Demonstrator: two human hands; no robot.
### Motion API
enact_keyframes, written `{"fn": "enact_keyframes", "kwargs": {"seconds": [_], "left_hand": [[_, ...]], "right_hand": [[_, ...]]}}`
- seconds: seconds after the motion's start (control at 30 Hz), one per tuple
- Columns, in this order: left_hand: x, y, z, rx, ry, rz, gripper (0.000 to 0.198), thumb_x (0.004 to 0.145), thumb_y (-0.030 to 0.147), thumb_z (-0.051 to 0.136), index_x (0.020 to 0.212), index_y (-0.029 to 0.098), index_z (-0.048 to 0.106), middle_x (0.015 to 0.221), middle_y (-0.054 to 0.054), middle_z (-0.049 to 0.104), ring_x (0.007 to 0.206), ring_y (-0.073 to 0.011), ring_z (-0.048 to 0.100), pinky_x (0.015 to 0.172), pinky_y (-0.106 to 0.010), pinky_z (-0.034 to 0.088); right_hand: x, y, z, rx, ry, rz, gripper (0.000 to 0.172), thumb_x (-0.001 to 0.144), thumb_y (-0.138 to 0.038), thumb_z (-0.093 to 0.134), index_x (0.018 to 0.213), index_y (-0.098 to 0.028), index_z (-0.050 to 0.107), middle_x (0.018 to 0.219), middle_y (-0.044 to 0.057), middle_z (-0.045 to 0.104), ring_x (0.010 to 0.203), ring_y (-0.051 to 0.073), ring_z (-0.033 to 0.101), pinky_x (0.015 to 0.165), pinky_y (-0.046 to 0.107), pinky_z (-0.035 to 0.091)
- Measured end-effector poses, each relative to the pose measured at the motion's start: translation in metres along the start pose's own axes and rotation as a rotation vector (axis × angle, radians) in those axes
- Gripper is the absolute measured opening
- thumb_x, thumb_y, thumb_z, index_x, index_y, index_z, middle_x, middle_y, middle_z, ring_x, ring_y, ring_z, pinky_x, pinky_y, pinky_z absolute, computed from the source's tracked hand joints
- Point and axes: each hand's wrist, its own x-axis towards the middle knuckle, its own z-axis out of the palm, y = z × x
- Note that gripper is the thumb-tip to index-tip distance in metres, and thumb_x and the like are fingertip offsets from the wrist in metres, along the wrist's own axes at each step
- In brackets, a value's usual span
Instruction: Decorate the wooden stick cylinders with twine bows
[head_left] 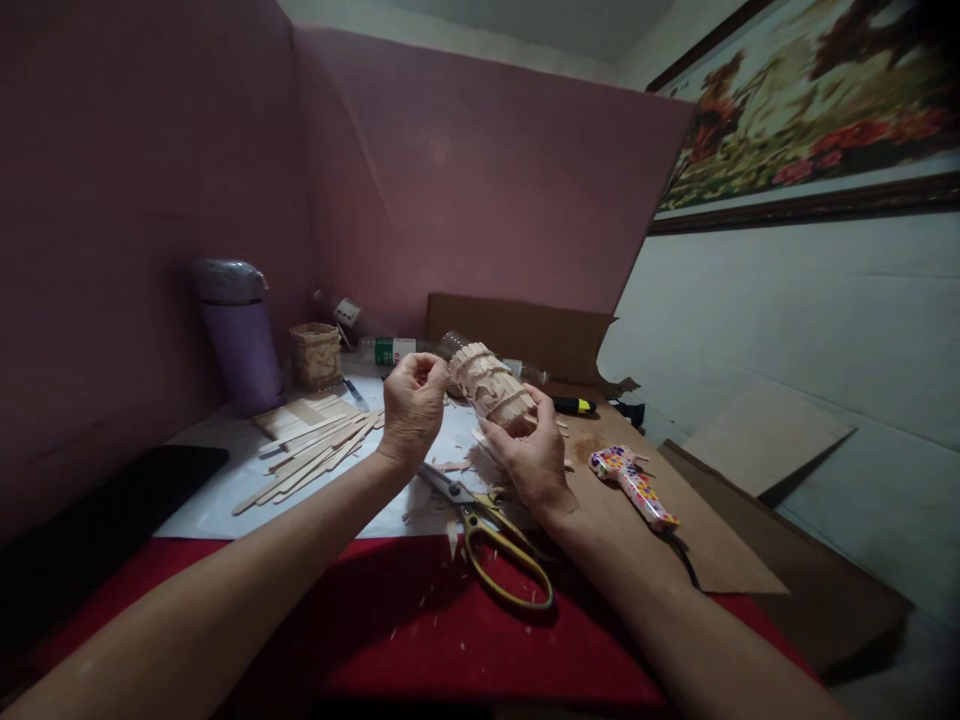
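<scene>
My right hand [534,455] grips the lower end of a plastic bottle [493,385] covered in short wooden stick pieces, with a raised band around it. The bottle is tilted, its clear upper end pointing up and to the left. Close beside that end is my left hand [415,405], its fingers pinched together; whatever they may hold is too small to make out. Scissors [487,535] with yellow handles lie below the hands, blades toward the upper left. To the left, a pile of flat craft sticks [322,450] rests on white paper [206,500].
A purple tumbler [240,340] and a stick-covered cup [315,355] stand at left. Plastic bottles [394,350] lie behind. On the cardboard [720,545] at right is a flower-patterned glue gun [634,485] with its cord. Wood scraps lie around the scissors on the red cloth [360,630].
</scene>
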Motion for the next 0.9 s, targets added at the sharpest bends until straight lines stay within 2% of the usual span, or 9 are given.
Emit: {"fn": "enact_keyframes", "kwargs": {"seconds": [0.13,0.33,0.4,0.5,0.6,0.67,0.73,0.9], "left_hand": [[0.011,-0.006,-0.005,0.003,0.081,0.002,0.009,0.071,0.025,0.063,0.070,0.017,0.058,0.063,0.003,0.056,0.058,-0.0109,0.050,0.058,-0.024,0.041],[0.017,-0.015,-0.011,0.035,0.096,-0.046,0.010,0.075,0.027,0.058,0.071,0.019,0.054,0.064,0.004,0.051,0.061,-0.0115,0.048,0.062,-0.024,0.039],[0.013,-0.013,-0.012,0.070,0.055,-0.026,0.014,0.078,0.032,0.058,0.073,0.020,0.052,0.068,0.003,0.051,0.065,-0.0129,0.050,0.065,-0.025,0.040],[0.006,-0.007,-0.011,0.134,-0.028,0.014,0.025,0.078,0.036,0.064,0.094,0.020,0.054,0.094,-0.003,0.059,0.090,-0.0175,0.056,0.081,-0.029,0.043],[0.000,-0.005,-0.009,0.101,-0.176,-0.050,0.050,0.073,0.034,0.071,0.116,0.022,0.049,0.122,-0.009,0.057,0.116,-0.0237,0.052,0.094,-0.035,0.040],[-0.001,-0.006,-0.010,0.070,-0.255,-0.084,0.058,0.072,0.034,0.072,0.123,0.022,0.047,0.132,-0.010,0.053,0.124,-0.0254,0.048,0.099,-0.037,0.038],[0.001,-0.009,-0.012,0.060,-0.308,-0.101,0.055,0.074,0.034,0.070,0.123,0.022,0.049,0.133,-0.010,0.053,0.124,-0.0251,0.049,0.101,-0.037,0.036],[0.009,-0.016,-0.018,0.086,-0.334,-0.140,0.049,0.072,0.033,0.073,0.115,0.019,0.056,0.112,-0.007,0.065,0.104,-0.0219,0.059,0.094,-0.035,0.041]], "right_hand": [[0.001,-0.002,0.002,0.222,-0.061,0.055,0.071,0.061,-0.038,0.081,0.121,-0.018,0.047,0.111,0.011,0.068,0.096,0.024,0.066,0.084,0.037,0.053],[-0.003,-0.013,0.000,0.332,-0.156,0.190,0.060,0.065,-0.039,0.078,0.115,-0.018,0.052,0.100,0.006,0.070,0.081,0.020,0.066,0.061,0.029,0.053],[-0.003,-0.014,0.000,0.335,-0.164,0.193,0.057,0.066,-0.038,0.077,0.114,-0.018,0.053,0.099,0.006,0.070,0.080,0.020,0.065,0.060,0.029,0.052],[-0.003,-0.014,0.001,0.333,-0.158,0.158,0.060,0.066,-0.037,0.078,0.116,-0.019,0.052,0.104,0.008,0.070,0.087,0.021,0.066,0.068,0.031,0.054],[-0.003,-0.015,0.000,0.297,-0.154,0.125,0.064,0.067,-0.036,0.079,0.121,-0.020,0.049,0.110,0.009,0.069,0.091,0.022,0.067,0.076,0.033,0.054],[-0.004,-0.018,0.000,0.256,-0.147,0.113,0.066,0.067,-0.035,0.079,0.123,-0.020,0.048,0.110,0.009,0.069,0.091,0.022,0.067,0.076,0.033,0.054],[-0.005,-0.020,-0.001,0.226,-0.147,0.116,0.067,0.068,-0.034,0.079,0.125,-0.019,0.046,0.112,0.010,0.068,0.090,0.021,0.068,0.076,0.033,0.055],[-0.006,-0.018,-0.001,0.191,-0.201,0.154,0.063,0.069,-0.033,0.078,0.122,-0.020,0.048,0.111,0.009,0.069,0.086,0.021,0.069,0.075,0.034,0.056]]}}
